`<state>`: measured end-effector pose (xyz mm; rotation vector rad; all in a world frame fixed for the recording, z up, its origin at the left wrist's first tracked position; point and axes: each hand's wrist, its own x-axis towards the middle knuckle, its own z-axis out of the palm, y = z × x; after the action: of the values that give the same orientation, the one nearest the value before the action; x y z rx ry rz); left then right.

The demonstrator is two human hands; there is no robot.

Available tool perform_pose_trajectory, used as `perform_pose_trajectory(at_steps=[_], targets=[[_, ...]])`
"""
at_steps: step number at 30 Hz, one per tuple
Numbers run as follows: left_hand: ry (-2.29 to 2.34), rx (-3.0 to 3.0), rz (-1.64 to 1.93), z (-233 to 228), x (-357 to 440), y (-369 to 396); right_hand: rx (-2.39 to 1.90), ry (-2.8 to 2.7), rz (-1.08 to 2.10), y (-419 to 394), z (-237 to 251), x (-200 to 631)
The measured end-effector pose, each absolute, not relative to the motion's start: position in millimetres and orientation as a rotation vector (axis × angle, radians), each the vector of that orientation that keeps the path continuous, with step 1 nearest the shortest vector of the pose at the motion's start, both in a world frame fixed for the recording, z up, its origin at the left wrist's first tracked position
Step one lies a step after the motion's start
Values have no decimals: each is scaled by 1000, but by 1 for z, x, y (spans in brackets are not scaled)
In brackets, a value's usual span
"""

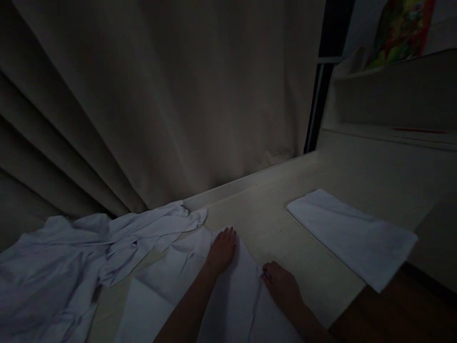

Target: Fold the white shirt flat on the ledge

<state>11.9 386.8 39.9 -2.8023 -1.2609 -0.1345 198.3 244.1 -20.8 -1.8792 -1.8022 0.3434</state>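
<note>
Hands work the near white cloth (200, 290): left hand (222, 250) spread flat pinning it, right hand (282, 286) pinching its edge, folded cloth (352, 243) set aside right.

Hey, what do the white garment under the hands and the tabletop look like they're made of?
The white garment looks like thin woven cloth, perhaps cotton: it creases sharply and lies flat under the left hand, while the right hand pinches its edge. The tabletop looks like pale laminate or painted wood, smooth and matte; dim light leaves that open.
</note>
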Motion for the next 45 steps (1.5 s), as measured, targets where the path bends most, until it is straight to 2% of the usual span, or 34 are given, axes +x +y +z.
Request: perform_pose_trajectory(at_steps=[11,23,31,38,42,45], targets=[[-1329,-2775,-44,-2,19,427,-1877,-1825,419,252,-18,213],[-1343,-2722,-16,-5,15,425,-2149,-1727,140,245,-15,210],[-1097,-2712,-115,3,17,415,-2126,-1817,189,247,-12,208],[-1226,-2670,-73,-2,16,416,-2114,-1856,192,245,-11,213],[-1213,-2672,-93,-1,17,415,-2063,-1835,47,242,-11,213],[-1186,-2686,-86,-3,17,415,-1824,-1845,-155,236,-15,207]])
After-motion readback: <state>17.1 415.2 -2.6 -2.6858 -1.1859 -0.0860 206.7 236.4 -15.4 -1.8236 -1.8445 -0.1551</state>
